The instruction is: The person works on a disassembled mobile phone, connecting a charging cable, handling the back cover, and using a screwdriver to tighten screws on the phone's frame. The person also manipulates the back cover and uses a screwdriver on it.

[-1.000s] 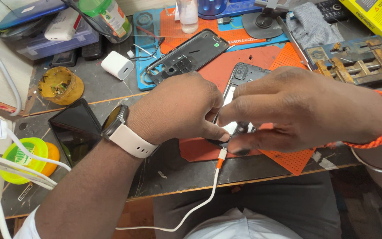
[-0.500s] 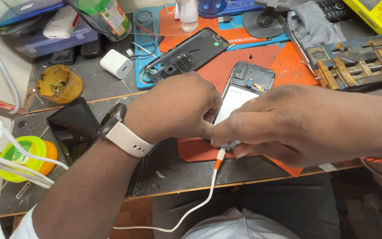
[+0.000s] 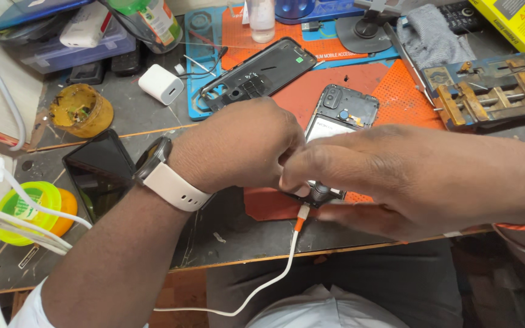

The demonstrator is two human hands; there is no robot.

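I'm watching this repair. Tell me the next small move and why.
Probably ease the white cable out of the opened phone: its orange plug sits at the phone's near end, and the left hand and right hand both pinch there.

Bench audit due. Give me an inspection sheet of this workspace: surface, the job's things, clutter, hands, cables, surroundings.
Surface: dark scuffed bench with an orange mat on it.
Job's things: opened phone on the mat, back cover off, lower end hidden by both hands.
Clutter: black back cover, white charger block, dark phone, yellow pot, wooden jig.
Hands: left hand and right hand meet over the phone's lower end.
Cables: white cable, orange plug, at the phone's bottom edge.
Surroundings: person's lap under the bench.
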